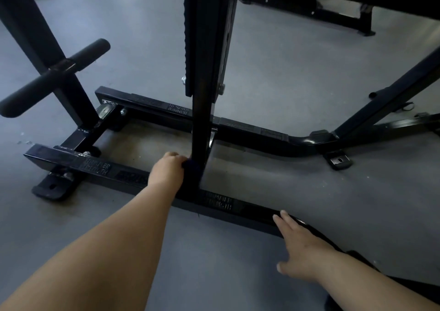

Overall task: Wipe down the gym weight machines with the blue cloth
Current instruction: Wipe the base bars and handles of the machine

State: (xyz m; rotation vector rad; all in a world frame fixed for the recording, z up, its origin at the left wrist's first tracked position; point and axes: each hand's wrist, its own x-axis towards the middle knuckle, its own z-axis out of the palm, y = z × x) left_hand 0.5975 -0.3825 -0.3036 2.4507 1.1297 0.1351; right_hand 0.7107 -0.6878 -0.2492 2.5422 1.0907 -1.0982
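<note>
Low down, head view only. Left hand [167, 168] is at the foot of the machine's black upright post [202, 110], fingers curled round a dark wad, the blue cloth [192, 170], pressed against the post's left face just above the join with the near base rail [100, 171]. Only a small part of the cloth shows; it reads dark blue-purple in this light.

Post's long axis runs straight up from the hands, rising to the padded section at the top of frame. Near base rail runs left to right across the floor [262, 72], passing under the post and on toward the right hand [302, 249].

Right hand is well apart from the cloth. It lies flat and spread, fingers straight, fingertips [283, 215] touching the rail's top where it starts to curve. It holds nothing and looks like a brace.

Left arm reaches forward nearly straight, forearm angled up to the right. Right forearm enters from the lower right corner.

Judgement: the left hand is the working one. The unwiped length lies above the cloth along the post, or sideways along the rail. A stroke up the post needs no regrip. Far base rail [152, 106] and the foam roller bar [54, 77] at left sit beyond easy reach from this pose.
</note>
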